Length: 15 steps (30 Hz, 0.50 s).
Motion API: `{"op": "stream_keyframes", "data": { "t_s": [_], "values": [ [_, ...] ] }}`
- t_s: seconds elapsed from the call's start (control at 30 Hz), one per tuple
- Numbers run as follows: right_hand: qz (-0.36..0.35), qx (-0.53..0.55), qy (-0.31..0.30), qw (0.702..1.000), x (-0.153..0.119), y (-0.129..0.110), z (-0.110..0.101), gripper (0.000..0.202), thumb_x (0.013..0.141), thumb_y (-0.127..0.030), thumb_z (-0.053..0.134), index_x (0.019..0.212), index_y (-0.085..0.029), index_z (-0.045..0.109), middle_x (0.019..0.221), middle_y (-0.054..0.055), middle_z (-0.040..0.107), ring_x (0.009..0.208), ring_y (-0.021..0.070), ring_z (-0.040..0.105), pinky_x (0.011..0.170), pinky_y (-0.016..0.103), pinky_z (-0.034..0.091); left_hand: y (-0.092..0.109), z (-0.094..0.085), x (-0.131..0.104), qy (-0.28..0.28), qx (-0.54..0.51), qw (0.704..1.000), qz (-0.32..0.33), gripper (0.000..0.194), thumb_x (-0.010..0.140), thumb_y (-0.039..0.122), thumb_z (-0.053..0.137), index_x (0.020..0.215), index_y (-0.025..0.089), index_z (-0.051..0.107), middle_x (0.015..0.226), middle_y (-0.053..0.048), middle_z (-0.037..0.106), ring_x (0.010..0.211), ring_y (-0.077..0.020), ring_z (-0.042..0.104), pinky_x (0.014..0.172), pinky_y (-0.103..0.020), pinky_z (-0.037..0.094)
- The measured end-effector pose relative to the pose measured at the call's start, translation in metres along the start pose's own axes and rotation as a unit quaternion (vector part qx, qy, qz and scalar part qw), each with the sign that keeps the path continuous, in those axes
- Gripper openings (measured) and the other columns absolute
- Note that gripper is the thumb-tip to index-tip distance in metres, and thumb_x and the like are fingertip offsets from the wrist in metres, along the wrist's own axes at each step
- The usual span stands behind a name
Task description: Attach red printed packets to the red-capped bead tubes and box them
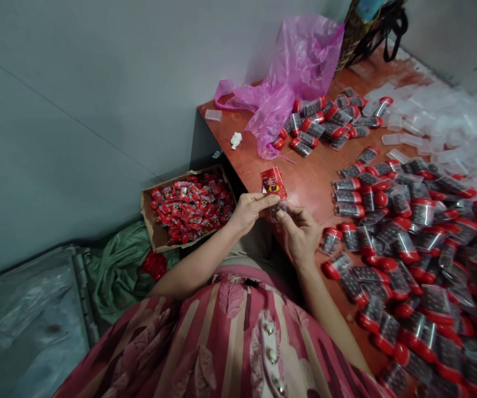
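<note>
A small red printed plastic packet (273, 181) is held up over the table's near edge, its lower part clear with something dark inside. My left hand (249, 213) pinches the packet from the left, thumb across its front. From the lower right my right hand (302, 235) grips the packet's bottom end between thumb and fingers, partly covering what is in it. Close to my right hand lie many small clear containers with red ends and dark contents (348, 197). Below my left hand is a cardboard box (155, 232) full of red wrapped packets (192, 207).
On the reddish table (244, 157) lie a pink plastic bag (300, 61), a crumpled white scrap (235, 140) and a clear lid-like piece (213, 115). Translucent empty containers (441, 121) are heaped at right. A green sack (118, 271) and grey crate (35, 315) stand lower left.
</note>
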State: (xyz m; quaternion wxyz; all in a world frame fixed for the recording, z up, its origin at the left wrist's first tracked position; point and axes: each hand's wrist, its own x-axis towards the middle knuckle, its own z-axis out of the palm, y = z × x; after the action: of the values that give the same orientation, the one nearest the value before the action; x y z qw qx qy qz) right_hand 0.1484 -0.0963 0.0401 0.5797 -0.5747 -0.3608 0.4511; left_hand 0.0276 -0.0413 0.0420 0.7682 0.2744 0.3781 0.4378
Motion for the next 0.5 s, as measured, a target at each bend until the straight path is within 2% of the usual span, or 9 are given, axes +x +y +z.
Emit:
{"op": "stream_keyframes", "data": {
  "t_s": [0.1,0.3,0.43,0.5],
  "values": [
    [0.082,0.065,-0.026,0.994,0.004,0.000,0.003,0.021,0.068,-0.034,0.074,0.079,-0.018,0.064,0.058,-0.005,0.061,0.041,0.0074,0.049,0.041,0.021,0.040,0.000,0.004,0.000,0.024,-0.008,1.000,0.007,0.031,0.061,0.038,0.079,0.067,0.009,0.068,0.065,-0.005,0.066,0.056,-0.0113,0.058,0.058,-0.026,0.048],
    [-0.003,-0.024,-0.026,0.999,0.004,0.000,0.001,0.024,0.068,-0.034,0.075,0.085,-0.019,0.066,0.072,-0.001,0.068,0.057,0.0104,0.057,0.053,0.024,0.047,-0.003,0.009,-0.003,0.048,-0.068,0.996,-0.019,0.034,0.052,0.032,0.084,0.069,0.008,0.066,0.068,-0.006,0.066,0.059,-0.0112,0.060,0.062,-0.025,0.048],
    [0.047,0.031,-0.005,0.998,0.003,0.005,0.001,0.027,0.065,-0.034,0.077,0.082,-0.018,0.064,0.066,-0.003,0.064,0.049,0.0082,0.053,0.046,0.021,0.044,-0.008,0.012,-0.012,0.091,-0.063,0.994,-0.006,0.036,0.052,0.033,0.084,0.070,0.008,0.066,0.068,-0.004,0.065,0.058,-0.0103,0.058,0.061,-0.026,0.047],
    [0.069,0.060,-0.010,0.996,0.001,0.008,0.002,0.028,0.064,-0.034,0.078,0.081,-0.018,0.063,0.068,-0.003,0.064,0.052,0.0085,0.055,0.048,0.022,0.047,-0.010,0.011,-0.014,0.108,-0.069,0.992,0.012,0.036,0.052,0.034,0.084,0.069,0.008,0.065,0.067,-0.004,0.064,0.059,-0.0102,0.057,0.062,-0.025,0.047]
  ]
}}
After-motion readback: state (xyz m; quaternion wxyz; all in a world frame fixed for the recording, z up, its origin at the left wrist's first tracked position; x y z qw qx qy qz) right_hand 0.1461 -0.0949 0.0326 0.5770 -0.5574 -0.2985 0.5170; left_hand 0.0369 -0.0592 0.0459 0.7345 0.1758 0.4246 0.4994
